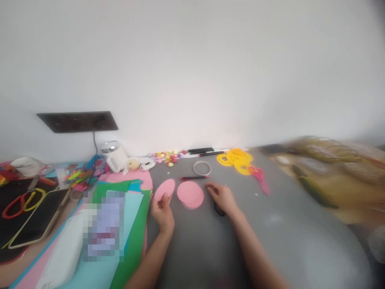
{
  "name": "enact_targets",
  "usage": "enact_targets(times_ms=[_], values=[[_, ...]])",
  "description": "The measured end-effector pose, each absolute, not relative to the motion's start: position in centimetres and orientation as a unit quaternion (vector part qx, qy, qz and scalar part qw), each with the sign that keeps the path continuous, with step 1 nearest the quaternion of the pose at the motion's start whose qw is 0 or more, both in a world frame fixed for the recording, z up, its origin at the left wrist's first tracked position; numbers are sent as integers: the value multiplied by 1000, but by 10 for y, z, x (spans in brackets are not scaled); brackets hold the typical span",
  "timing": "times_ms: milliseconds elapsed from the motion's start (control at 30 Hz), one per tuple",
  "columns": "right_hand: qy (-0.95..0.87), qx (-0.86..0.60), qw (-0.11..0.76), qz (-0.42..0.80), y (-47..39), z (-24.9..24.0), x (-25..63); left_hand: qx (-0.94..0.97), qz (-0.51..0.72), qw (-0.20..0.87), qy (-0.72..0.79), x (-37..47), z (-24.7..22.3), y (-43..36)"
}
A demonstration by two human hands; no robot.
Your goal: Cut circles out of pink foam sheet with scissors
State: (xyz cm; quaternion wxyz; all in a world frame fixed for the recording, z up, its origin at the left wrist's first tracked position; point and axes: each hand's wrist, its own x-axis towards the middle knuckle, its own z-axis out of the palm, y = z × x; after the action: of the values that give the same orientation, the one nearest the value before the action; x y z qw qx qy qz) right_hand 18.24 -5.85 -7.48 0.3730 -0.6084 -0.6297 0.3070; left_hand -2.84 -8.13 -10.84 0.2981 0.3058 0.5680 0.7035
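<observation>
My left hand [164,214] pinches a pink paper circle [165,189] between thumb and fingers, tilted up off the grey table [198,249]. Just right of it lie overlapping pink paper circles [190,194], flat on the table. My right hand [222,198] is to the right of these circles, low over the table, its fingers curled. A black loop-shaped thing [219,209] shows under that palm, mostly hidden, and something dark shows between the fingers. Behind the circles are a red-and-black marker [195,178] and a thin silvery ring [202,162].
Yellow paper rings [238,158] and pink scissors [260,180] lie at back right. Markers [201,151] and small colourful beads [167,155] line the wall. Coloured paper sheets [135,224], a phone [42,216] and red-and-yellow-handled scissors [23,204] occupy the left. A white device [114,156] stands behind them.
</observation>
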Motion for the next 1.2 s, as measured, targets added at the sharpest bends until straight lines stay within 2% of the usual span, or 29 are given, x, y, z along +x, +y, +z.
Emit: enact_targets(times_ms=[233, 333, 400, 467, 700, 867, 1000, 1200], values=[[-633, -583, 419, 288, -60, -56, 162, 378, 648, 352, 559, -24, -94, -91], [-632, -542, 422, 358, -72, -51, 137, 423, 611, 362, 563, -24, -92, -94], [-602, -480, 425, 475, -79, -51, 122, 452, 586, 372, 561, -24, -91, -95], [-579, -487, 425, 497, -82, -52, 112, 474, 564, 382, 558, -25, -91, -95], [-571, -517, 418, 482, -90, -54, 114, 492, 542, 384, 562, -24, -89, -96], [-617, -510, 383, 460, -89, -47, 123, 488, 544, 378, 569, -25, -92, -94], [-617, -520, 440, 394, -80, -41, 128, 507, 525, 387, 564, -26, -95, -95], [-624, -550, 443, 333, -86, -47, 117, 522, 522, 375, 560, -24, -90, -95]])
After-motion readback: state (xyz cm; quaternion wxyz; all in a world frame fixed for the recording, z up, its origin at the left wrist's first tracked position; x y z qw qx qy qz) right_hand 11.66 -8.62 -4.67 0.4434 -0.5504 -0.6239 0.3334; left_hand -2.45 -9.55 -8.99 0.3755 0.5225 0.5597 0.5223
